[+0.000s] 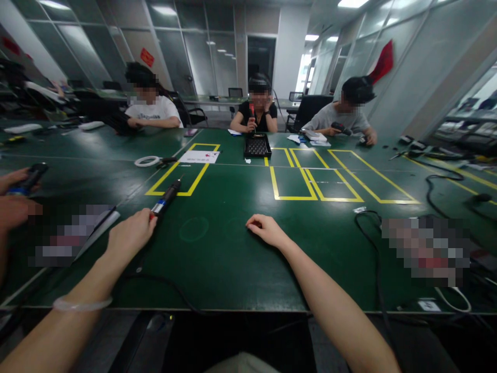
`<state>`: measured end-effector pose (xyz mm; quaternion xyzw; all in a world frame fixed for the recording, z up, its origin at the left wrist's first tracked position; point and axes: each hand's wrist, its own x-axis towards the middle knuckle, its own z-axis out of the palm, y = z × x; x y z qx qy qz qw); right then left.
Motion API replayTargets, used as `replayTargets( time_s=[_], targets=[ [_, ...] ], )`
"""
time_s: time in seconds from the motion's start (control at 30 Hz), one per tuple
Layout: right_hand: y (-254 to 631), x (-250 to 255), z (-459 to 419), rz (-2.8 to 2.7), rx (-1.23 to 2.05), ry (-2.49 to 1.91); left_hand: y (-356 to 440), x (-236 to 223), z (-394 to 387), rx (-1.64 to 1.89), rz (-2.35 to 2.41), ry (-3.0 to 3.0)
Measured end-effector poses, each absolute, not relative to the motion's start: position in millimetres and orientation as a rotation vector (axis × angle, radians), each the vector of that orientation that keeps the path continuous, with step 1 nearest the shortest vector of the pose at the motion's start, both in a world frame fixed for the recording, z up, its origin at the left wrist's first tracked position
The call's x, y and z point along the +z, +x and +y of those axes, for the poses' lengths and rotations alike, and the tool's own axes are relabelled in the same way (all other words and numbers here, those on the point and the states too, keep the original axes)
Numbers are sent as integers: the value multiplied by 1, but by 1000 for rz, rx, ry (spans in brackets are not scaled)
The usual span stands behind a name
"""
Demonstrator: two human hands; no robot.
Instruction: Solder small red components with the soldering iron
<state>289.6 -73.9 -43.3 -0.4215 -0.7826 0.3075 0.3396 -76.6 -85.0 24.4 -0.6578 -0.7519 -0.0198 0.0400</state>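
Note:
My left hand [134, 228] is closed around a black electric screwdriver [166, 197] with a blue-and-white label. The tool points forward and away from me, its thin bit at the edge of a yellow taped rectangle [190, 194]. On the bare green table [233, 274] rests my right hand [266, 229], its fingers curled in loosely, with nothing visible in them. A faint ring mark [193, 229] lies on the surface between both hands.
A black tray [258, 146] stands across the table before a seated person. Cables [373, 243] and a blurred-out object [427, 248] lie to the right. A white sheet [200, 156] and a coiled white cable [146, 161] lie ahead. At far left, another person's hand [15, 181] holds a tool.

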Motion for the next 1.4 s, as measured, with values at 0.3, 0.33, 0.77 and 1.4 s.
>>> replayTargets(
  time_s=[0.3,0.33,0.77,1.4],
  targets=[
    [288,-46,-73,-2008,836,-1092,1,29,-76,-518,-2194,-2308],
    [288,-46,-73,-1994,856,-1087,14,27,-73,-646,-2157,-2494],
    [288,-50,-67,-1711,1181,-914,114,-19,-59,-1544,-2230,-3401],
    [293,-54,-61,-1600,1245,-974,113,-22,-61,-1311,-1825,-3185]
  ],
)
